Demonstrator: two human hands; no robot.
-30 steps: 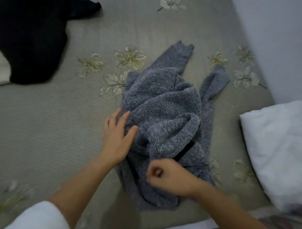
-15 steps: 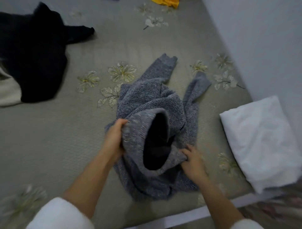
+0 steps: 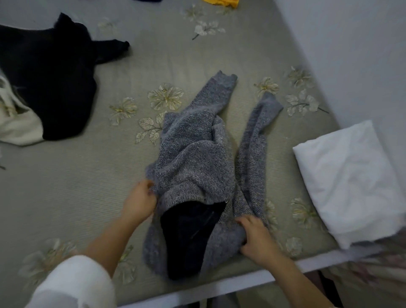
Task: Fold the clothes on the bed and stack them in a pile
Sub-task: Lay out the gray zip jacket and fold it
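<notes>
A grey knit sweater (image 3: 197, 158) lies crumpled near the front edge of the bed (image 3: 77, 186), its two sleeves pointing away from me. Its bottom hem gapes open and shows a dark inner lining. My left hand (image 3: 140, 201) grips the left side of that hem, fingers curled into the knit. My right hand (image 3: 256, 238) holds the right side of the hem, fingers pressed into the fabric. A black garment (image 3: 50, 77) lies spread at the far left, partly over a cream one (image 3: 15, 123).
A white pillow (image 3: 351, 175) sits at the right edge beside the pale wall (image 3: 351, 44). A yellow cloth (image 3: 222, 2) peeks in at the top. The bed's white front rail (image 3: 219, 288) runs below my arms.
My hands went from resting on the bunched sweater to gripping its hem at both sides, and the hem has opened wider and lower. The view has pulled back.
</notes>
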